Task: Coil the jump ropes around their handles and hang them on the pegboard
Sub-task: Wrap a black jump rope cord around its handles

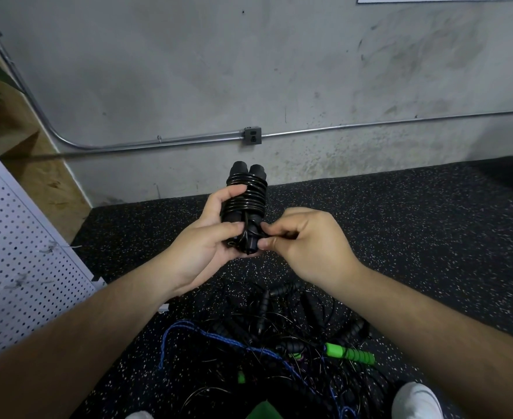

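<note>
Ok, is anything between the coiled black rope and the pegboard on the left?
Nothing visible. The left hand grips the coiled black rope, the right hand pinches the rope at its lower end, and only speckled floor lies between it and the pegboard. The tangled pile sits lower, near the feet.

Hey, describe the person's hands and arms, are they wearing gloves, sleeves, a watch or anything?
Nothing worn shows. The left hand and right hand are bare: no gloves, no rings visible, nails short. The left forearm and right forearm are bare to the picture's edge, with no sleeve, watch or band in view.
</note>
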{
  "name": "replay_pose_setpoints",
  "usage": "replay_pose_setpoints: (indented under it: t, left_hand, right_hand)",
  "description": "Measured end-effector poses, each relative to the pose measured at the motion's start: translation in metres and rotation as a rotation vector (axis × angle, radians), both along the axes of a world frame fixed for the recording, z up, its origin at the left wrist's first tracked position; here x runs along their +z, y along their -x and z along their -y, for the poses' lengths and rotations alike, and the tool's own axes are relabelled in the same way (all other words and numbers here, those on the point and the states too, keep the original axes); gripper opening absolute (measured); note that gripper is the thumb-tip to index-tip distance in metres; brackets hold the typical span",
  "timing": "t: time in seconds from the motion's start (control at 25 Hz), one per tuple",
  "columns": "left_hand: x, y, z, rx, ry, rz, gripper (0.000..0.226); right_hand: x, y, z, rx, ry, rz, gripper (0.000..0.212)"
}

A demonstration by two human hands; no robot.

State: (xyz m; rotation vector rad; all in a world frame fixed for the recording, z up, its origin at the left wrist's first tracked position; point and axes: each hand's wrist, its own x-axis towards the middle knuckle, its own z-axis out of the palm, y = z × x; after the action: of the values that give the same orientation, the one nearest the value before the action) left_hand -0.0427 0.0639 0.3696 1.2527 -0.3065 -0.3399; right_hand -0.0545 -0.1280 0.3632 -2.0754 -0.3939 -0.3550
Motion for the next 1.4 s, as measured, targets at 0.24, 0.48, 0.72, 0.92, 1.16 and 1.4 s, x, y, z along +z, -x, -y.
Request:
replay_pose_setpoints:
  t: [0.24, 0.48, 0.72, 0.92, 1.16, 1.4]
  left_hand:
    - [-0.002, 0.002, 0.002, -0.029, 0.006, 0.010, 0.062]
    - [0.001, 0.004, -0.001, -0.052, -0.022, 0.057, 0.065]
    - [0.003, 0.000, 0.000, -0.066, 0.079, -0.011, 0.064]
    - [0.008, 0.001, -0.004, -0.127, 0.208, -0.053, 0.053]
    - [0.001, 0.003, 0.000, -0.085, 0.137, -0.016, 0.057]
    - [-0.006, -0.003, 0.003, -0.048, 0.089, 0.002, 0.057]
  right_hand:
    - [0.004, -0.004, 0.007, 0.061, 0.081, 0.111, 0.006]
    - [0.003, -0.001, 0.007, 0.118, 0.047, 0.115, 0.009]
    - [0.010, -0.004, 0.009, 0.173, 0.070, 0.212, 0.010]
    - [0.019, -0.007, 0.011, 0.249, 0.121, 0.270, 0.006]
    - [0.014, 0.000, 0.004, 0.210, 0.077, 0.188, 0.008]
    - [-0.001, 0.004, -0.008, 0.045, 0.017, 0.211, 0.018]
